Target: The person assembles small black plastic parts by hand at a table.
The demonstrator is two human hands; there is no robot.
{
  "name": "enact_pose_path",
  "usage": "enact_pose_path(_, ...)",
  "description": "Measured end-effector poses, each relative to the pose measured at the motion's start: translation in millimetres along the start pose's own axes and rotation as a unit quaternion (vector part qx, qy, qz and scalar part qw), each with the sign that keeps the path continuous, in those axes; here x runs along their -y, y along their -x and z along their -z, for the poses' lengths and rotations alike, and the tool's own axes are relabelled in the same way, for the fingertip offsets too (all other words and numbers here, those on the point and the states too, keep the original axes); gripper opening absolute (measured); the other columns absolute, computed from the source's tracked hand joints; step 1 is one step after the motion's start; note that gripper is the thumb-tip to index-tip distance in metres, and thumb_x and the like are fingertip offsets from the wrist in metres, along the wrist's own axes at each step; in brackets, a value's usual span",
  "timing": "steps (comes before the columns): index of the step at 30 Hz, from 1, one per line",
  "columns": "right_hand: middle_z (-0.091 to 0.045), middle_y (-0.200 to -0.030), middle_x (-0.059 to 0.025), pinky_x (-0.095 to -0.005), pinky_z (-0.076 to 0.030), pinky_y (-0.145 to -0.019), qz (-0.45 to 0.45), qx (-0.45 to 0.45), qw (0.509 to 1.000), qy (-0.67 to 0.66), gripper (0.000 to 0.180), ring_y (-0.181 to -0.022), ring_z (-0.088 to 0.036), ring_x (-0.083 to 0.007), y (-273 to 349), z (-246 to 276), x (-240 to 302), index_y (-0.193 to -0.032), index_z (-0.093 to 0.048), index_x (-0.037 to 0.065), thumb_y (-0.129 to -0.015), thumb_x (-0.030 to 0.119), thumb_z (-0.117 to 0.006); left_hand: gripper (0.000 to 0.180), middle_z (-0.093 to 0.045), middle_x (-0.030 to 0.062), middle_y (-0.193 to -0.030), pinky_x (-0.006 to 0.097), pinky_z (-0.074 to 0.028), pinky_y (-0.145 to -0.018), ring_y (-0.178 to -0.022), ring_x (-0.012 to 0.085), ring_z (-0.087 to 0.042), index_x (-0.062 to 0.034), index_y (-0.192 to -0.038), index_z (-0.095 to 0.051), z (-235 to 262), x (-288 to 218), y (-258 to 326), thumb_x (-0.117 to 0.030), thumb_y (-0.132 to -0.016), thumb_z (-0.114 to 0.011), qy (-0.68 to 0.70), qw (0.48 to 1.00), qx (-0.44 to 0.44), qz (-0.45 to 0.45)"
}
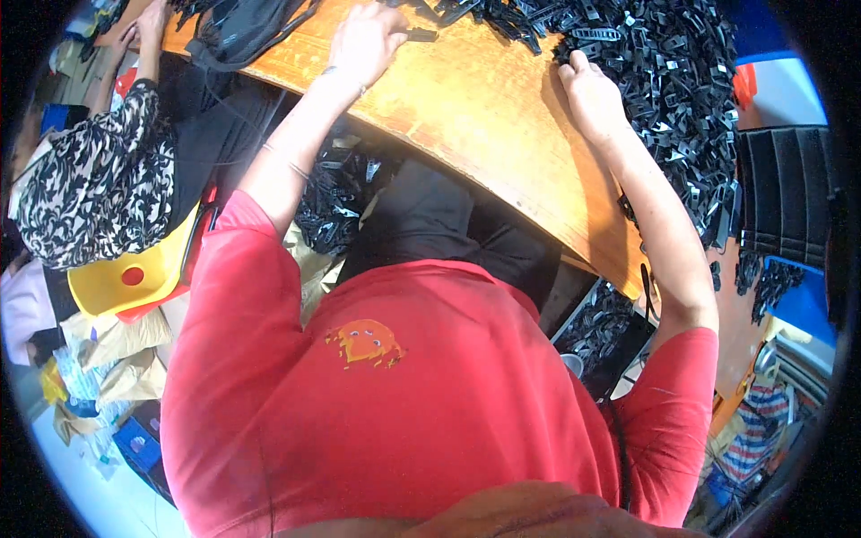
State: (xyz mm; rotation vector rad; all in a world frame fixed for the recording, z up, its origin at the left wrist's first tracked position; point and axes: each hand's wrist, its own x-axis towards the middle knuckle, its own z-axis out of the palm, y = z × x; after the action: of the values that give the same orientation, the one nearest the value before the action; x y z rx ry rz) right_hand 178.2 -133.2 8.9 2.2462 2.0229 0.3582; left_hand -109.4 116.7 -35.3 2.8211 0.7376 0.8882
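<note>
My left hand [366,43] is over the wooden table [466,99], its fingers curled around a small flat black plastic piece [421,36] that sticks out to the right. What the piece is exactly cannot be made out. Farther right, my right hand [592,94] reaches the near-left edge of a large heap of small black plastic clips [668,99]. Its fingertips are bent together against the heap, and whatever lies between them is hidden. More of these black parts [511,22] spread along the far side of the table.
A black bag [247,31] lies on the table's left part. Below the table are more black parts [341,193]. At left sits another person in a patterned sleeve [99,179], near a yellow chair [134,273]. Black ribbed trays [785,193] stand at the right.
</note>
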Motion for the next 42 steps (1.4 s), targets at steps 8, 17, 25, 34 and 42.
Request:
enact_pose_path(8, -0.061, -0.113, -0.0131, -0.0460, -0.059, -0.085, 0.000, -0.038, 0.979, -0.200, 0.020, -0.104, -0.069, -0.0365, 15.5, 9.6, 31.9, -0.116, -0.065, 0.008, -0.097, 0.012, -0.060, 0.019, -0.067, 0.0100, -0.092, 0.043, -0.054, -0.081, -0.092, 0.0323, -0.067, -0.0098, -0.094, -0.068, -0.5, -50.8, 22.0, -0.017, -0.085, -0.083, 0.110, 0.994, -0.015, 0.012)
enact_pose_path(17, -0.066, -0.108, -0.0113, -0.0434, -0.058, -0.082, 0.019, -0.150, 0.959, -0.240, 0.025, -0.099, -0.070, -0.0350, 57.5, -1.1, 34.0, -0.117, -0.069, 0.010, -0.092, 0.006, -0.067, 0.022, -0.068, 0.0081, -0.107, 0.042, -0.052, -0.088, -0.103, 0.0327, -0.063, -0.0085, -0.098, -0.067, 9.2, -86.7, 49.6, -0.014, -0.083, -0.083, 0.145, 0.983, -0.031, -0.107)
enact_pose_path(25, -0.073, -0.105, -0.0176, -0.0449, -0.059, -0.084, -0.130, -0.068, 0.972, -0.183, 0.030, -0.095, -0.073, -0.0362, 39.0, 18.5, 63.8, -0.112, -0.074, 0.003, -0.095, 0.028, -0.071, 0.027, -0.069, 0.0099, -0.103, 0.043, -0.051, -0.090, -0.100, 0.0325, -0.063, -0.0089, -0.108, -0.072, 7.3, -74.4, 57.5, -0.020, -0.086, -0.083, 0.123, 0.991, -0.045, -0.033)
enact_pose_path(34, -0.071, -0.098, -0.0133, -0.0462, -0.057, -0.081, -0.075, -0.082, 0.952, -0.286, 0.027, -0.090, -0.072, -0.0357, 7.3, 8.7, 79.7, -0.104, -0.080, 0.013, -0.088, 0.034, -0.081, 0.021, -0.066, 0.0076, -0.094, 0.041, -0.050, -0.085, -0.095, 0.0308, -0.062, -0.0087, -0.099, -0.074, 9.1, -75.4, 55.5, -0.024, -0.087, -0.082, 0.124, 0.992, 0.001, -0.016)
enact_pose_path(42, -0.065, -0.098, -0.0079, -0.0446, -0.056, -0.081, -0.051, -0.110, 0.936, -0.331, 0.025, -0.096, -0.069, -0.0312, -13.0, -0.7, 97.3, -0.106, -0.081, 0.016, -0.086, 0.031, -0.083, 0.020, -0.067, 0.0067, -0.096, 0.041, -0.052, -0.084, -0.095, 0.0305, -0.063, -0.0092, -0.098, -0.075, 5.8, -70.6, 53.2, -0.023, -0.086, -0.082, 0.143, 0.989, -0.010, -0.024)
